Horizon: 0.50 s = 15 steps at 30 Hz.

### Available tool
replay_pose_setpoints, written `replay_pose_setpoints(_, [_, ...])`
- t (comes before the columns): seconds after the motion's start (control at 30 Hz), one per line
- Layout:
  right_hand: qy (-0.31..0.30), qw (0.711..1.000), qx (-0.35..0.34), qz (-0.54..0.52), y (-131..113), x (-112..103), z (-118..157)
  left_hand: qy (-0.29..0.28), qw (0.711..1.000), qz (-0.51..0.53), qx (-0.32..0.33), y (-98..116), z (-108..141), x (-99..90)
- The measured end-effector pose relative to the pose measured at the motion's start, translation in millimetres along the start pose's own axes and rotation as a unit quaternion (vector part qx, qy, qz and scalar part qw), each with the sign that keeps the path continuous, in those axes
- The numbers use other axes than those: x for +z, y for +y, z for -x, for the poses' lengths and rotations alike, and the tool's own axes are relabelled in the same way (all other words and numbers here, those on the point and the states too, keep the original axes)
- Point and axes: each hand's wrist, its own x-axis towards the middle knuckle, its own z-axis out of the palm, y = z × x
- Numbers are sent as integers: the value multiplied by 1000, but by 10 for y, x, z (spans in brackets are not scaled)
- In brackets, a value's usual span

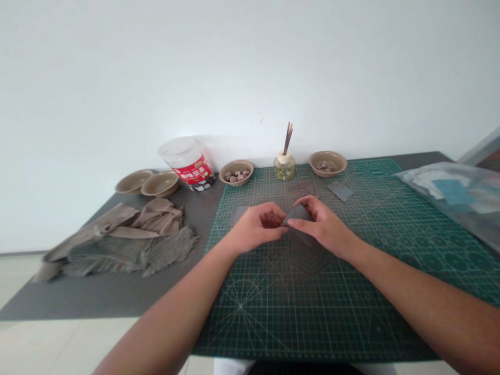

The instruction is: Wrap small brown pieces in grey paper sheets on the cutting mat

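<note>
Above the middle of the green cutting mat [273, 302], a small dark grey flat piece [300, 214] is held by my right hand [318, 224], thumb in front and fingers behind. My left hand [260, 225] is closed in a pinch at the piece's left corner; what its fingertips grip is too small to make out. A pale translucent square [237, 214] lies on the mat, partly behind my left hand. Beyond my right hand are a brownish flat piece [302, 189] and a grey rectangular piece [340, 190].
Along the wall stand two stacked-looking bowls [160, 184], a red-labelled tub [189, 165], a bowl of stones [236, 173], a reed diffuser [284, 166] and another bowl [328, 162]. Crumpled cloth [128, 239] lies left; a plastic bag [457, 192] lies right.
</note>
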Motion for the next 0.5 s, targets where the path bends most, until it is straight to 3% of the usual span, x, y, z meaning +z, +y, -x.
replay_pose_setpoints(0.13, [4,996,-6,84,-39,-22,14,-10,1000,22,-8,2,-3,0])
replay_pose_setpoints(0.5, [-14,990,-20,137,-123,-82,15,-15,1000,12,-15,-1,-3,-9])
